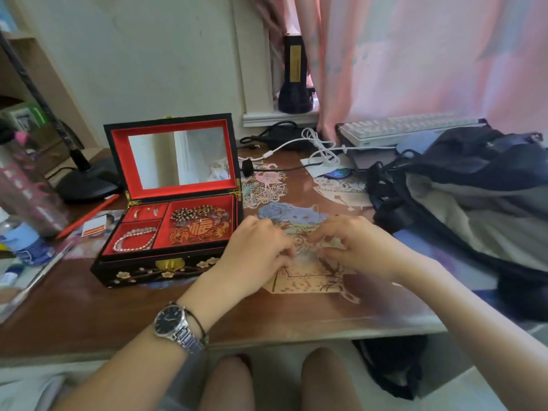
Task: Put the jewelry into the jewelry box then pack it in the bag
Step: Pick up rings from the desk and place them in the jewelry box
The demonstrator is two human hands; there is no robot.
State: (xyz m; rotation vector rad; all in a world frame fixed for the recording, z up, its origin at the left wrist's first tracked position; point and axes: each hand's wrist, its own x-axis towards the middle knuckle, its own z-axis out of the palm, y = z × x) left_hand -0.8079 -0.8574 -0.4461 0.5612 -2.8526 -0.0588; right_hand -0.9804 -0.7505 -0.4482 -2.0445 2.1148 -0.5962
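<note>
Jewelry box [166,232]: black lacquer, gold clasp and painted blossoms on the front, standing open on the left half of the wooden worktop [89,315]; lid upright, red-lined, mirror [179,157] set inside. Red interior in three compartments: rear left, small silver pieces [145,211], too small to identify; front left, pearl bracelet [135,240] lying in a loop; right, dark bead strand [195,214] heaped over a round red-and-gold ornament [201,231]. Left hand [252,256]: just right of the box's front corner, palm down, fingers curled, fingertips lowered to the worktop; wristwatch [175,323] with metal band and a thin dark cord at the wrist. Right hand [355,244]: close beside the left, fingers likewise curled, thumb and forefinger drawn together. Grip of both hands: fingertips pinched close over the same spot between them; item pinched, if any, too small and blurred to tell. Paper-cut decorations [296,277] flat on the worktop beneath and around the hands. Bag [474,179]: dark, slumped open at the right edge of the worktop, pale lining showing, well apart from the box. Behind: white keyboard [409,127], white cable [320,146], dark torch [295,78] on the sill, pink curtain [415,54]. Far left: black lamp base [86,182], red pencil [89,216], plastic bottle [26,241].
</note>
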